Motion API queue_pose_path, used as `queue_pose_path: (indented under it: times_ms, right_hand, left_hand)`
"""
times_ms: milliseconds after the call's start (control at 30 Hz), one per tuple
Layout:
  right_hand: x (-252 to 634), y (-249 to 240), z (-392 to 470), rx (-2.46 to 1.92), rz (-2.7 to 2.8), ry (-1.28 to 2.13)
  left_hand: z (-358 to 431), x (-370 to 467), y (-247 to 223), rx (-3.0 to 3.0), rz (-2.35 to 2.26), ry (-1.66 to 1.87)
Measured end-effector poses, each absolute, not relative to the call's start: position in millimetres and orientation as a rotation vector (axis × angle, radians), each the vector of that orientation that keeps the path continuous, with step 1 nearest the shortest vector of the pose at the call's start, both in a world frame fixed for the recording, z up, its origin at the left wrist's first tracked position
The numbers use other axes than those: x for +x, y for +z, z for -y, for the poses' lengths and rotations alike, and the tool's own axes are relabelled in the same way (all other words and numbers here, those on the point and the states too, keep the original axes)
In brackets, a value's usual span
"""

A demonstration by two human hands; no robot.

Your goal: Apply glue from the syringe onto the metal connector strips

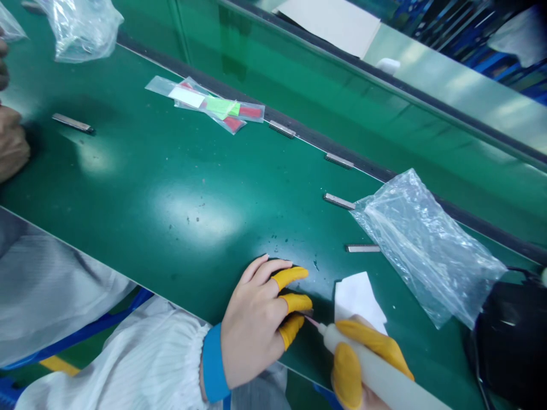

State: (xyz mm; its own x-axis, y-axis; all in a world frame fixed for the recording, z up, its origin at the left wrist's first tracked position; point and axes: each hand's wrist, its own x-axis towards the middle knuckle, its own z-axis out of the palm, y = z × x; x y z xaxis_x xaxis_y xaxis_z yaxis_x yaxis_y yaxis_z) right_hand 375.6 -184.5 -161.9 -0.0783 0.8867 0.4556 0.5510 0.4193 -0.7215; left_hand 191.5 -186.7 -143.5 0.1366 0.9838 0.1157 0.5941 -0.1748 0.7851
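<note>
My left hand (260, 313), with yellow finger cots on the thumb and two fingers and a blue wristband, rests at the near edge of the green bench. Its thumb and covered fingers close on a small dark strip (306, 312), mostly hidden. My right hand (363, 364), also in yellow finger cots, grips a white dispensing tube (388, 370) whose thin pink tip points at that strip by my left fingertips. A folded white wipe (358, 299) lies just beyond the right hand.
Several metal connector strips (362, 248) lie along the bench. A clear plastic bag (427, 250) and a black device (513, 336) are at right. Labelled clear sleeves (209, 105) lie near the back rail. At far left are another person's hand (12, 142) and another bag (83, 28).
</note>
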Motion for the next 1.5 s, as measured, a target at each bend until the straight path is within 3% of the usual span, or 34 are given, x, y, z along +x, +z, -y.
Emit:
queue_pose_path:
  times_ms: [267,967,1233,1500]
  right_hand:
    - [355.2,-140.0,171.9,-1.168,1.864,0.235]
    - [354.9,-146.7,172.2,-1.075,1.850,0.410]
    - [365.8,-168.2,174.2,-1.146,1.564,0.355]
    - [366.7,-158.6,178.8,-1.076,1.795,0.428]
  left_hand:
    - [186.7,192.2,-143.3,1.847,-1.523,0.861]
    - [186.8,191.1,-142.8,1.854,-1.523,0.877]
    - [188.0,189.8,-143.2,1.885,-1.512,0.845]
    - [189.2,187.6,-144.1,1.889,-1.502,0.829]
